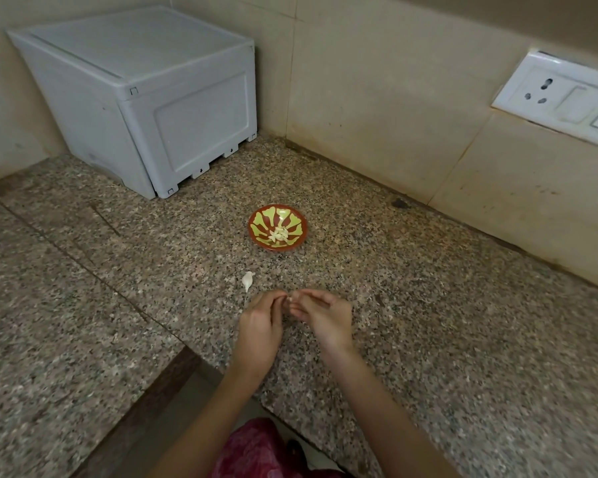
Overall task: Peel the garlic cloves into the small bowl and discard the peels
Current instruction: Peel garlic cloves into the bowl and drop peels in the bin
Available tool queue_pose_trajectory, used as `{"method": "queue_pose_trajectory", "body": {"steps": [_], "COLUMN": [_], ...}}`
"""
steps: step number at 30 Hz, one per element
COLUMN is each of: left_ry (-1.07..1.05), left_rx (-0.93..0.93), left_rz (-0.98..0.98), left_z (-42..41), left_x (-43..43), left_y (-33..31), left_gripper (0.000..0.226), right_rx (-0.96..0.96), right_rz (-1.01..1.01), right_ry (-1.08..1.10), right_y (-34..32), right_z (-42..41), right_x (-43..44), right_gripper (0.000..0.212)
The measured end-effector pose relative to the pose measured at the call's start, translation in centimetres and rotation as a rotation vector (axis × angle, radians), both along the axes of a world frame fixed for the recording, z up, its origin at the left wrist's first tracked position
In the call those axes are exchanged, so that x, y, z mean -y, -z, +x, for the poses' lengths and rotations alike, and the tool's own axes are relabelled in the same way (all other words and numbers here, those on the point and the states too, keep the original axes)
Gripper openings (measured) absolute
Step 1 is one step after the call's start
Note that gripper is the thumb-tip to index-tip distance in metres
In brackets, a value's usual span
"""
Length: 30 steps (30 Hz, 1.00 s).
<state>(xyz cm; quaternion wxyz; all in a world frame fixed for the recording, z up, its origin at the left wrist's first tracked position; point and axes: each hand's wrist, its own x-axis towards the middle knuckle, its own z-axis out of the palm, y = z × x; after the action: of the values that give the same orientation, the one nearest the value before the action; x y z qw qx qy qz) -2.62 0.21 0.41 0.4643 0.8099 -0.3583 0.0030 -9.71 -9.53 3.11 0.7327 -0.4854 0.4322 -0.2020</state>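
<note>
We pinch a small white garlic clove between our left hand and right hand, fingers clenched on it, above the speckled granite desk. The red-and-yellow small bowl of peeled cloves sits beyond; a white peel lies near left.

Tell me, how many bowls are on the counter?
1. The small bowl sits mid-counter, beyond both hands, between the grey box and the wall socket. Nothing else in view looks like a bowl.
</note>
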Motion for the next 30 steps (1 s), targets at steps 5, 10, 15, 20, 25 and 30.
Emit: {"method": "queue_pose_trajectory", "body": {"steps": [5,10,15,20,25,30], "left_ry": [-0.061,-0.001,0.037,-0.001,-0.044,-0.067], "left_rx": [-0.095,-0.120,-0.171,-0.382,-0.542,-0.302], "left_rz": [0.021,0.018,-0.006,-0.116,-0.203,-0.156], "left_z": [0.5,-0.3,-0.8,-0.8,-0.9,-1.4], "left_x": [0.4,0.2,0.6,0.7,0.8,0.8], "left_y": [0.0,0.0,0.2,0.2,0.5,0.4], "left_gripper": [0.020,0.020,0.022,0.015,0.017,0.021], "right_rx": [0.073,0.027,-0.073,-0.094,-0.033,-0.020], "right_rz": [0.088,0.059,-0.129,-0.170,-0.021,0.056], "right_ry": [-0.022,0.041,0.064,0.043,0.092,0.162], "right_y": [0.2,0.5,1.1,1.4,1.3,1.1], "right_z": [-0.9,-1.4,-1.4,-1.4,-1.1,-0.4], "right_x": [0.3,0.4,0.1,0.2,0.2,0.1], "right_gripper": [0.024,0.020,0.008,0.008,0.011,0.011]}}
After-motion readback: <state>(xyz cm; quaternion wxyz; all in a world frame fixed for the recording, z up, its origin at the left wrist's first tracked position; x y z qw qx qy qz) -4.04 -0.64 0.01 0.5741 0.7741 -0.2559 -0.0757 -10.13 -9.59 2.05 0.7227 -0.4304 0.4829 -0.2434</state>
